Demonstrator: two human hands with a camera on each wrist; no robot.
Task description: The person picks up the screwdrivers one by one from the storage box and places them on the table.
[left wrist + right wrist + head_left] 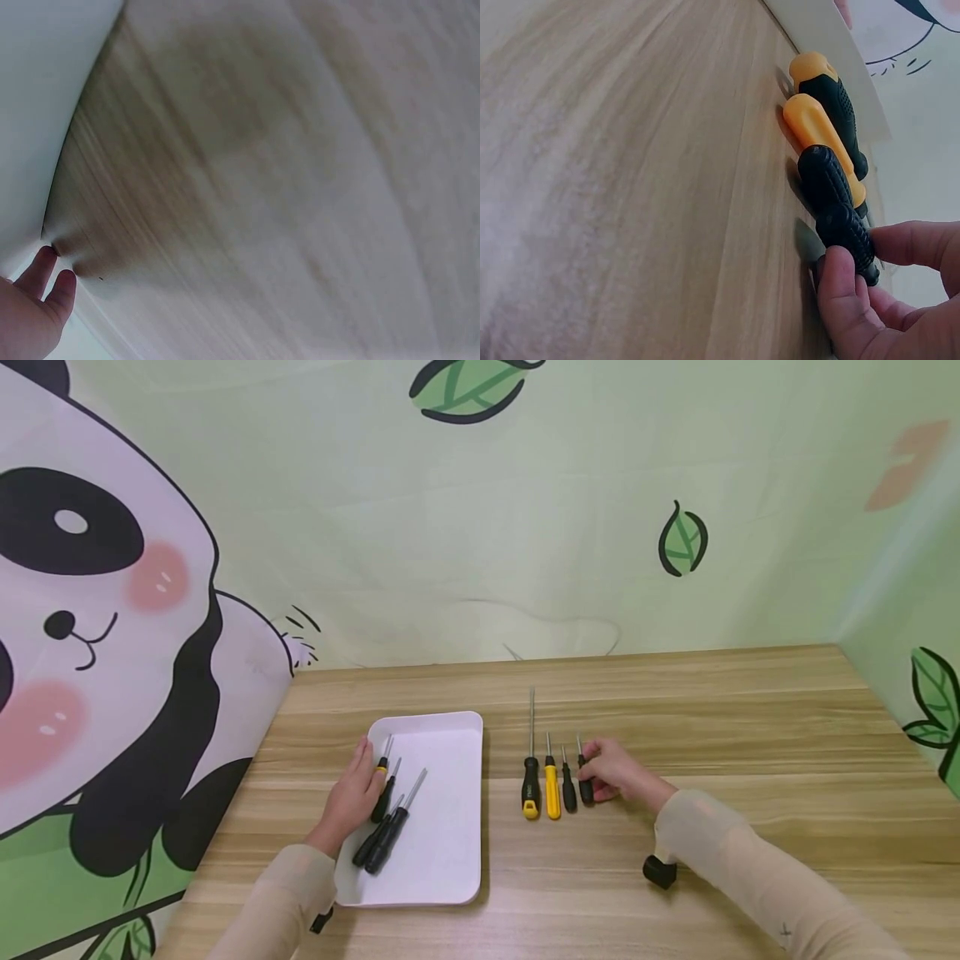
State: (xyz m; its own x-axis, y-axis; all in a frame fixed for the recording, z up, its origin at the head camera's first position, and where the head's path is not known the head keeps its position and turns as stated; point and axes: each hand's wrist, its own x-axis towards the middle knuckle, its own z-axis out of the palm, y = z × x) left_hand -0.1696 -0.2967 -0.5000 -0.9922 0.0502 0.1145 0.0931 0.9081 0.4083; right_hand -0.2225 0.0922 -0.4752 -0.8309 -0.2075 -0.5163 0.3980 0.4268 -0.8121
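Note:
My right hand (617,770) pinches the black handle of a short screwdriver (845,234) between thumb and fingers, at the right end of a row on the table. Left of it lie a small black screwdriver (568,792), a yellow-handled screwdriver (552,789) and a longer black-and-yellow screwdriver (531,787), shafts pointing away. At the left edge of a white tray (446,860), my left hand (351,800) holds the rim, with fingers along the outer wall in the left wrist view. Several screwdrivers lie inside the tray, including a black one (388,842); the hand partly covers a yellow-and-black one (383,762).
The wood-grain table (712,727) ends at a pale green backdrop (555,543) with printed leaves. A large printed panda (172,635) covers the left side. Black wrist devices, such as the one (660,872) under the right sleeve, sit on both forearms.

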